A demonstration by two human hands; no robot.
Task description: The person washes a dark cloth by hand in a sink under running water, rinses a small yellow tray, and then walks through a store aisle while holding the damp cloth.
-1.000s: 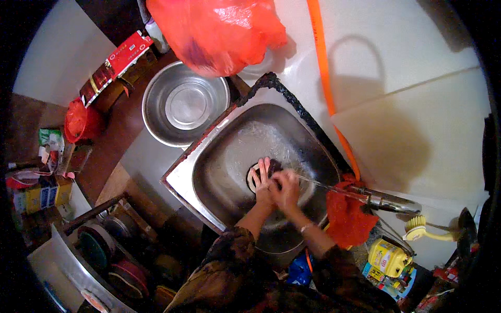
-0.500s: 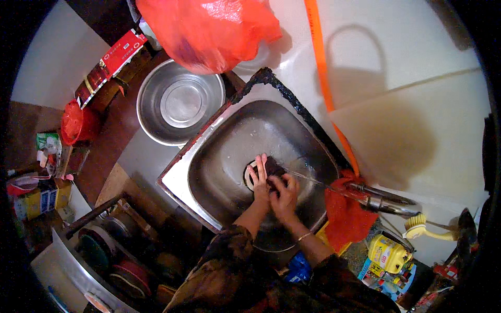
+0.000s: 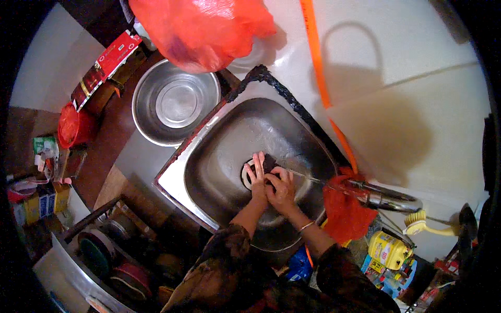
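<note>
Both hands are low inside a steel sink (image 3: 219, 130). My left hand (image 3: 258, 182) lies with its fingers stretched out over a pale round piece (image 3: 247, 176) with a dark rim; its kind is unclear. Against its fingertips sits a dark, wet-looking thing (image 3: 270, 163), too small to name. My right hand (image 3: 282, 192), with a thin bracelet at the wrist, bends its fingers at the near side of that dark thing and touches my left hand. Whatever its fingers hold is hidden. From the metal tap (image 3: 389, 199) on the right, a thin stream of water runs toward my hands.
Left of the sink stands a steel basin (image 3: 180, 104), with a red plastic bag (image 3: 203, 31) beyond it. A red cloth (image 3: 347, 214) hangs under the tap, near a yellow brush (image 3: 417, 224) and a yellow bottle (image 3: 387, 249). An orange strap (image 3: 319, 62) runs down the wall.
My right hand has turned and its fingers have moved in beside my left hand. Less of the dark thing shows. My left hand stays almost in place.
</note>
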